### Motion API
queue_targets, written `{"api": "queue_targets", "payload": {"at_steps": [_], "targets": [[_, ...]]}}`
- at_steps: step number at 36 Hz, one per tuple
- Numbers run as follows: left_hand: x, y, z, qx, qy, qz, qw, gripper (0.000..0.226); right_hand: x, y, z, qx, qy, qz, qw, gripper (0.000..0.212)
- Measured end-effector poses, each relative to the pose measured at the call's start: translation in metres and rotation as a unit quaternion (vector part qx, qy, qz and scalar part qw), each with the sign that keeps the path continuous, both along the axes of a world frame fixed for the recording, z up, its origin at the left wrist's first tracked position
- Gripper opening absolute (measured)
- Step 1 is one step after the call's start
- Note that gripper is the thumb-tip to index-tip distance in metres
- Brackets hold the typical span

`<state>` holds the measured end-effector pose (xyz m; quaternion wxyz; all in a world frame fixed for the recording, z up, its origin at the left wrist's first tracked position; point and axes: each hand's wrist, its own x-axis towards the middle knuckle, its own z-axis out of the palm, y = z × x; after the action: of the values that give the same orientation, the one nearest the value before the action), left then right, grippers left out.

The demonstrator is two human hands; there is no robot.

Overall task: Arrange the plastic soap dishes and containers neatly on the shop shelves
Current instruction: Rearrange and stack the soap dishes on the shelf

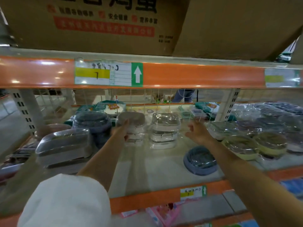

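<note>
Soap dishes (132,128) | left hand (120,131) seemingly gripping stack | right hand (197,131) spread, empty | label (103,73) "7"

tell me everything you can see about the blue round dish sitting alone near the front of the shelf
The blue round dish is a grey-blue plastic bowl shape with a ribbed or slatted inner part, wrapped in clear glossy film. It sits upright on the pale shelf, near the front edge, below the right hand. Nothing touches it but the shelf; the yellow dishes stand apart to its right.
</note>
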<state>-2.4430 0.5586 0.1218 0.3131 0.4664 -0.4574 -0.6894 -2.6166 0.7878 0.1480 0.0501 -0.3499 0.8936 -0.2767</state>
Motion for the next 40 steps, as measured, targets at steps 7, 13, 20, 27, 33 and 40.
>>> {"api": "queue_targets", "payload": {"at_steps": [7,13,20,27,33,40], "targets": [[-0.007,-0.005,0.003,-0.011,0.015,-0.014,1.000,0.035,-0.003,0.007,-0.002,0.014,-0.014,-0.025,0.999,0.046],[-0.008,0.012,-0.001,-0.053,-0.020,0.002,0.998,0.035,-0.007,0.029,0.000,0.032,-0.016,-0.038,0.999,0.044],[-0.020,0.079,-0.013,-0.274,-0.172,-0.112,0.940,0.041,-0.017,0.062,-0.004,0.036,-0.014,-0.031,0.999,0.038],[-0.050,0.146,-0.009,-0.392,-0.344,-0.249,0.816,0.026,-0.029,0.088,-0.008,0.132,-0.005,0.065,0.989,0.031],[-0.072,0.184,-0.013,-0.414,-0.367,-0.311,0.773,0.035,-0.037,0.096,-0.014,0.219,0.023,0.161,0.962,0.014],[-0.085,0.211,-0.024,-0.419,-0.378,-0.336,0.754,0.083,-0.050,0.095,-0.023,0.262,0.074,0.218,0.937,0.065]]}}
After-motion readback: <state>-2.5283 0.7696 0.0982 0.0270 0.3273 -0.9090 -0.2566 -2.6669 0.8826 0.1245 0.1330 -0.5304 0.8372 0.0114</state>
